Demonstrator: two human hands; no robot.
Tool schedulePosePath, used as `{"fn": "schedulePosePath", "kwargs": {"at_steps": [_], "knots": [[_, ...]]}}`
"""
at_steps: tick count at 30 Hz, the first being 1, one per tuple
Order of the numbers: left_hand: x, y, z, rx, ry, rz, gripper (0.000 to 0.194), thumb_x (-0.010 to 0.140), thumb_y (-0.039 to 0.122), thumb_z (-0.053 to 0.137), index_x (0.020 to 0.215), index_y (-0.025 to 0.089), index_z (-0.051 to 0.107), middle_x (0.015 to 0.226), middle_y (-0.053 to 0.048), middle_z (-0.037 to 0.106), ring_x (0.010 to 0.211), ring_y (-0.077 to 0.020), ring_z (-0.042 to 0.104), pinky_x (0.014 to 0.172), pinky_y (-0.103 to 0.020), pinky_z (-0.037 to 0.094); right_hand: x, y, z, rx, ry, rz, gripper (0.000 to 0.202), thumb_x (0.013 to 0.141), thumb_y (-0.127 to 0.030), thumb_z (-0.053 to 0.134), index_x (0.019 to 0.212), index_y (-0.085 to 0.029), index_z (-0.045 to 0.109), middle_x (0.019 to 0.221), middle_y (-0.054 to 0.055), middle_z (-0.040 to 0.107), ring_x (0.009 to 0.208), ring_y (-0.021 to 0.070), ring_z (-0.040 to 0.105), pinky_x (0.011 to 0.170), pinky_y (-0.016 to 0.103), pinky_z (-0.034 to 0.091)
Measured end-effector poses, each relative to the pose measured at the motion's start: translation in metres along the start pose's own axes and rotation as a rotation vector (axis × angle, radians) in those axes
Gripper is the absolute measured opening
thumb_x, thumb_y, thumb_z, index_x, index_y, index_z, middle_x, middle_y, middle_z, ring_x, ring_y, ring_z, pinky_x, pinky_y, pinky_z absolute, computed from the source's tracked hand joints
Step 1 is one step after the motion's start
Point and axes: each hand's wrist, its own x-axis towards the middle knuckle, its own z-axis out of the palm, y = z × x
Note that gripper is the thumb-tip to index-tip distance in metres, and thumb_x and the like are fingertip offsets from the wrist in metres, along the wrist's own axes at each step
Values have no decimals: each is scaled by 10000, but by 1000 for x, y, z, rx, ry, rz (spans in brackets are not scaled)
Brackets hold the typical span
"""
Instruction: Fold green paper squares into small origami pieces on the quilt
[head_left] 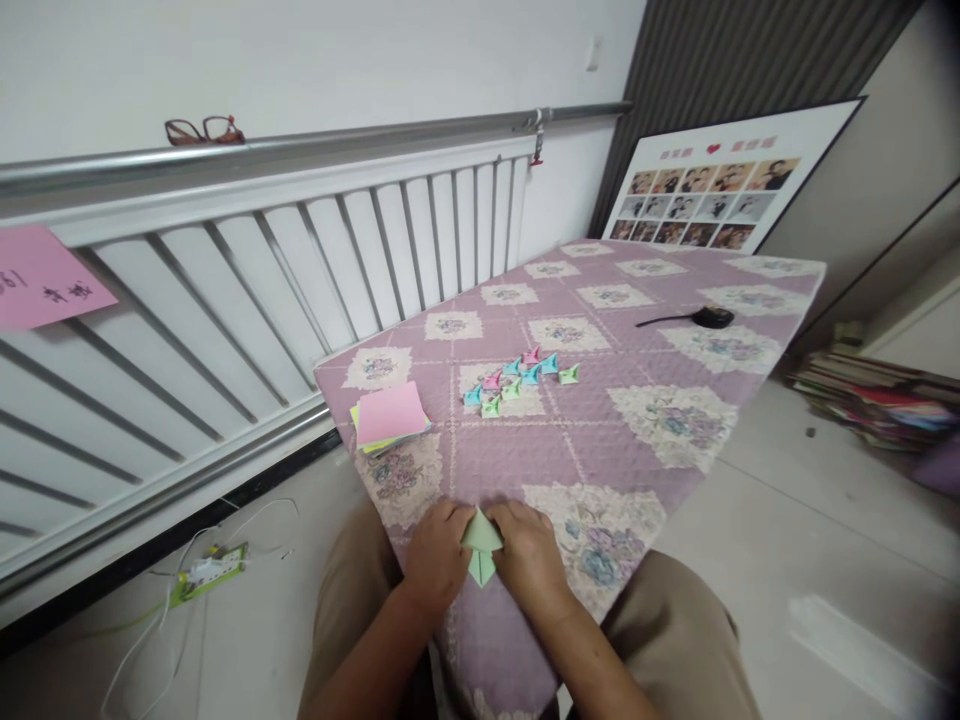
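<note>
A light green folded paper (481,545) lies at the near end of the table, with a pointed top and a smaller pointed part below. On its left edge my left hand (442,545) is closed, fingers pressed to the paper. My right hand (531,548) grips the opposite edge the same way. Beyond my hands stand several small folded paper pieces (530,374) in pink, blue and green, grouped in rows. To the left is a stack of square paper sheets (391,414), pink on top with yellow and blue edges showing beneath.
A flowered purple tablecloth (592,450) covers the table. Farther right lies a black object with a thin tail (712,317). A white radiator (300,270) runs along the left side, with glasses (204,131) on its pipe. A power strip (214,568) with cables is on the floor.
</note>
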Motion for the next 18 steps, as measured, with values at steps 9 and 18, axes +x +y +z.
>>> {"fn": "schedulePosePath", "kwargs": {"at_steps": [9, 18], "knots": [[-23, -5, 14, -49, 205, 91, 487, 792, 112, 436, 1273, 174, 481, 1268, -103, 498, 1203, -242, 413, 1059, -418, 304, 0, -3, -1, -6, 25, 0, 160, 744, -94, 557, 838, -213, 609, 863, 24, 619, 865, 194, 539, 778, 297, 298], [-65, 3, 23, 46, 388, 391, 348, 817, 80, 384, 1111, 168, 547, 1064, -97, 611, 1017, -218, 566, 898, -389, 478, 0, -1, 1, 11, 22, 6, 160, 738, -92, 567, 822, -222, 609, 839, 21, 617, 849, 199, 546, 759, 301, 300]]}}
